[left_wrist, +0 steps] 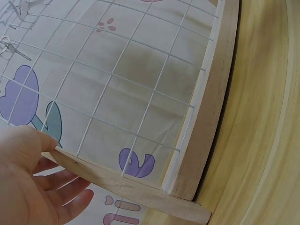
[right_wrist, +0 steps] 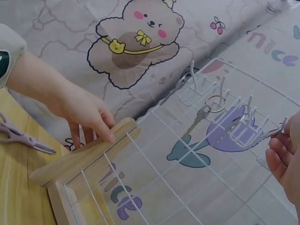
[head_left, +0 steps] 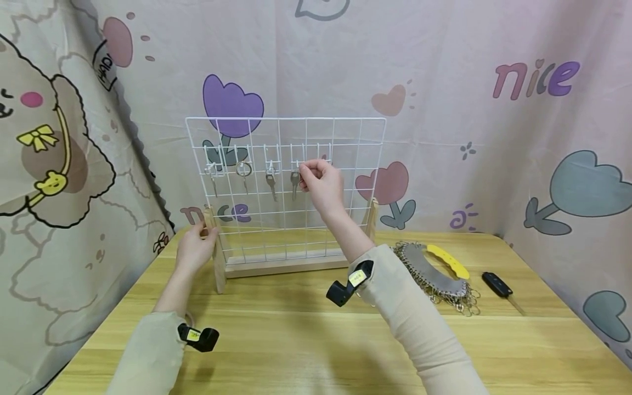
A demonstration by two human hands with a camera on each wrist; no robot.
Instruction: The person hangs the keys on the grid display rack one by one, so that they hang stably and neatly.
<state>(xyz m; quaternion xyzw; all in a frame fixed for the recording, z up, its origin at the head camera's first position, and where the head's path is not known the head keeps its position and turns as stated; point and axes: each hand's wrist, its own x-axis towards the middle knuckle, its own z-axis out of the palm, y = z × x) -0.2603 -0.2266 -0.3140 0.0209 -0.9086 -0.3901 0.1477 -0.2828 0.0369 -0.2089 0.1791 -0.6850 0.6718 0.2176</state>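
Note:
A white wire grid rack (head_left: 286,118) stands upright in a wooden base with white hooks along its upper part. Keys hang there: one key (head_left: 214,186) at the far left, a ringed key (head_left: 246,185) beside it, then another key (head_left: 271,186). My right hand (head_left: 323,186) is at the fourth hook, pinching a silver key (head_left: 294,184) near its top between thumb and fingertips. Low on the left, my left hand (head_left: 195,249) holds the rack's wooden side post (head_left: 219,269), thumb on one side and fingers on the other, as the left wrist view shows.
Right of the rack lies a grey crescent-shaped piece (head_left: 432,274) with a yellow handle and a fringe of small metal rings. Beside it is a black car key (head_left: 497,285). Scissors (right_wrist: 21,137) lie near the left forearm. A printed curtain (head_left: 444,44) hangs behind the table.

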